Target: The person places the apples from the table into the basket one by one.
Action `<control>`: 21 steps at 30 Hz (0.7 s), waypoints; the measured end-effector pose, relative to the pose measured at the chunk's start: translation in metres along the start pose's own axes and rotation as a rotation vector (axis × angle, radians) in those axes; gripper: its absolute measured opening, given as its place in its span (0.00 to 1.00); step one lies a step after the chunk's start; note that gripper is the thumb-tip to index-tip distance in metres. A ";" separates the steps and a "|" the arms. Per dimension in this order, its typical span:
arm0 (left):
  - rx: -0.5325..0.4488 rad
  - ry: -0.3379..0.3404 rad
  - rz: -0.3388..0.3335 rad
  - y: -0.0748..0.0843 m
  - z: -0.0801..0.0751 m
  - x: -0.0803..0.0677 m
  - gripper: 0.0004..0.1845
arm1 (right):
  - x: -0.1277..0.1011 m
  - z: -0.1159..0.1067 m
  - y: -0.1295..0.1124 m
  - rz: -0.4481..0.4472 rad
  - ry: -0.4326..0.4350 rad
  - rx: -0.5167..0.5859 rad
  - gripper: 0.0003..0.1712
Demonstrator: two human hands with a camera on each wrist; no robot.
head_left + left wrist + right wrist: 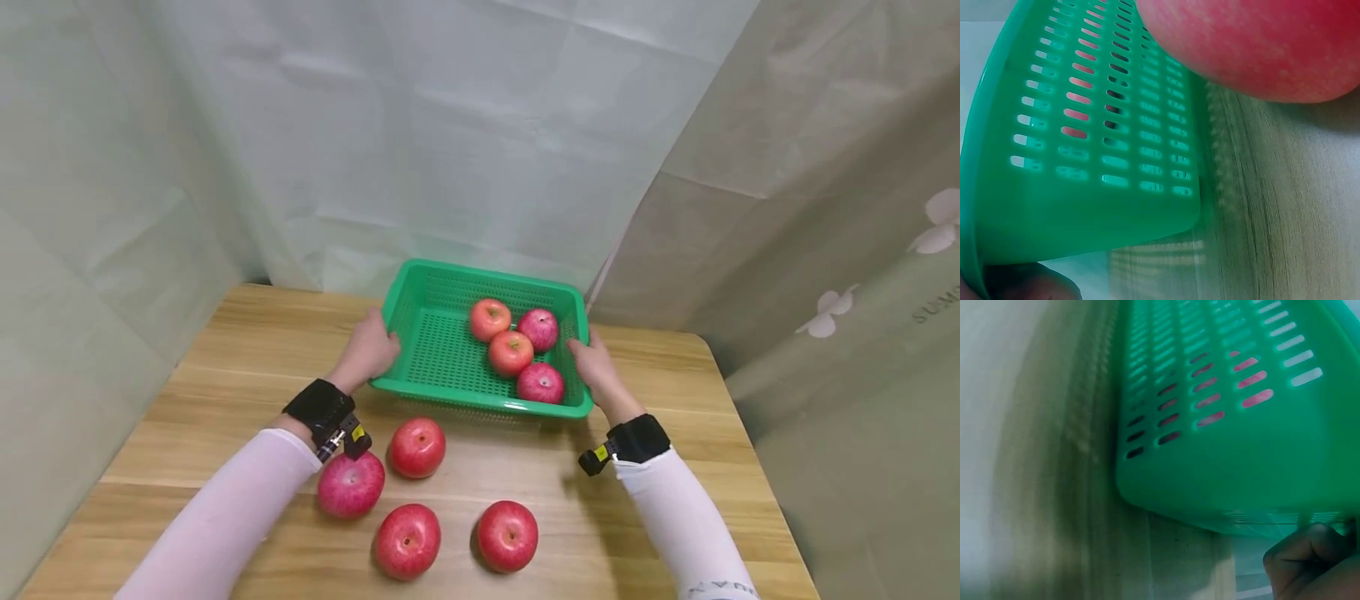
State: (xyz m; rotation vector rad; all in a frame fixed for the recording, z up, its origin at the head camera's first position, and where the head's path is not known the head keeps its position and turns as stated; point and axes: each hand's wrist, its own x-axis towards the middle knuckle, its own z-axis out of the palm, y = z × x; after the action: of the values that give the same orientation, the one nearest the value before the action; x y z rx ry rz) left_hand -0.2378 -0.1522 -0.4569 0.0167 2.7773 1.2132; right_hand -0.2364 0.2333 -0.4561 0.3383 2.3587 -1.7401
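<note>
Both hands are on it: I have the left hand (367, 348) clamped on one short end of the green basket (442, 346), and the right hand (600, 371) gripping the opposite end, well apart from each other with the basket between them. It sits at the far side of the wooden table (247, 358), close to the pale sheet (450, 150); whether its base touches the wood, I can't tell. Inside, four apples crowd toward the right: two orange-red apples (511, 353) and two deeper pink ones (540, 383). Nearer me, four more lie on the wood: a red apple (417, 447) just below the basket's front, a pinker apple (351, 485) beside the left wrist, and a front pair (507, 536) lined up closer in. My left wrist view has an apple looming large beside the slotted green wall.
</note>
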 end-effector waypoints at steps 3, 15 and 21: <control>-0.003 0.000 0.000 0.000 0.000 -0.002 0.31 | 0.001 0.002 -0.001 0.004 0.001 -0.037 0.37; -0.013 0.001 0.001 0.000 -0.002 -0.003 0.33 | 0.002 0.007 -0.001 -0.066 0.079 -0.200 0.33; 0.010 0.054 0.028 0.000 0.000 -0.004 0.32 | -0.001 0.007 -0.002 -0.095 0.122 -0.262 0.31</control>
State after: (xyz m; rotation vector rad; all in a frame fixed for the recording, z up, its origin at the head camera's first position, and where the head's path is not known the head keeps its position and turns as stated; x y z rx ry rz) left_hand -0.2342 -0.1525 -0.4565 0.0241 2.8392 1.2236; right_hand -0.2362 0.2255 -0.4557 0.3032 2.6909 -1.4588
